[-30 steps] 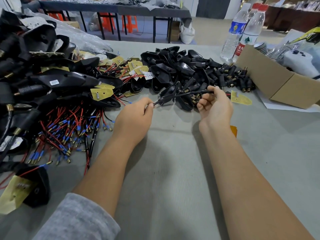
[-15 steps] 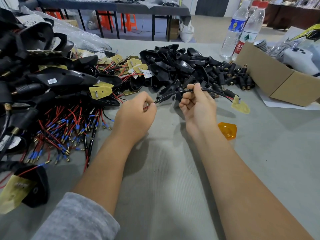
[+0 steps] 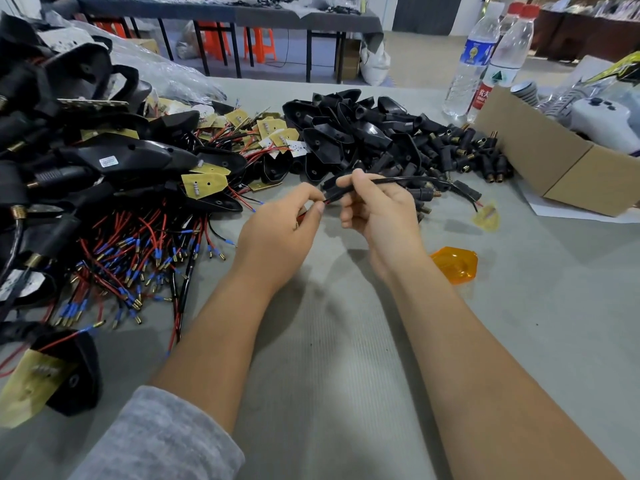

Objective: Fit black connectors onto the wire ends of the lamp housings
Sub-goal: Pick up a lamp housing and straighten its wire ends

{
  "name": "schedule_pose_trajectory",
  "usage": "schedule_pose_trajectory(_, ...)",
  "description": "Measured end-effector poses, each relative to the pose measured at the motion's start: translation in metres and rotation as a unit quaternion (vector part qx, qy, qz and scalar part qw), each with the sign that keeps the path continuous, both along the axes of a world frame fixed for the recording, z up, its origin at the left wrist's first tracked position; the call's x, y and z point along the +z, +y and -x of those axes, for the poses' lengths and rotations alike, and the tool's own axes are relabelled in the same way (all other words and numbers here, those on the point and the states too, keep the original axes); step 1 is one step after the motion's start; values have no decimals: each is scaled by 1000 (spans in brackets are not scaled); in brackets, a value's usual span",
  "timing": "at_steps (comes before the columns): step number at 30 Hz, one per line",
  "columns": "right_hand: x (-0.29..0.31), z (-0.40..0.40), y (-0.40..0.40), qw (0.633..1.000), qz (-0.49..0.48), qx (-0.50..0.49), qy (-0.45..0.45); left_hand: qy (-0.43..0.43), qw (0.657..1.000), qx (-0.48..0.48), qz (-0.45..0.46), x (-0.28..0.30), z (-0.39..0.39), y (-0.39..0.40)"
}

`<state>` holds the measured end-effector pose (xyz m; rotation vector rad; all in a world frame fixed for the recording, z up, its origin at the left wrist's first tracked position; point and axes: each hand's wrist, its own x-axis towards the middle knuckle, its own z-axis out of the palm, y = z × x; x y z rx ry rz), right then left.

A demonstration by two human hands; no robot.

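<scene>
— Grey ribbed cloth covers the table [image 3: 346, 393], and both bare forearms reach out over it. What is the left hand [image 3: 277, 233] doing?

— It is curled nearly closed, thumb and forefinger pinched together at the near end of a black sheathed wire [image 3: 398, 180], where a bit of red shows at the fingertips. I cannot tell whether a connector sits inside that pinch.

— And the right hand [image 3: 377, 206]?

— Also closed, thumb and forefinger gripping the same wire just beside the left hand. The wire arcs away to the right above the cloth and ends at a small yellow circuit board [image 3: 486, 216] that hangs at its far end.

— Where are the connectors?

— A heap of black connectors [image 3: 464, 157] with brass tips lies behind the hands, toward the right, next to a cardboard box [image 3: 554, 168]. Touching it on the left is a pile of black lamp housings [image 3: 346, 129].

— Anything else nearby?

— An orange lens [image 3: 453, 265] lies on the cloth just right of the right forearm. To the left spreads a tangle of red and black wires with blue-sleeved ends [image 3: 138, 265], below a bigger stack of assembled housings [image 3: 114, 157]. 2 water bottles [image 3: 485, 57] stand behind the box.
</scene>
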<state>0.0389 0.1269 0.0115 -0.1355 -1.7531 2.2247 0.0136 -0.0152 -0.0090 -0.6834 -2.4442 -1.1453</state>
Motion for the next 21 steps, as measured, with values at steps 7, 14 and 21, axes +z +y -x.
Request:
schedule_pose_trajectory(7,-10,4,4,906,-321,-268,-67,-50,997,51,22,-3,8,-3)
schedule_pose_trajectory(14,-13,6,6,941,-242,-217,-99,-92,995,26,-2,-1,4,-1)
schedule_pose_trajectory(21,-8,4,-2,975,-127,-180,-43,-85,996,-7,32,-7,8,0)
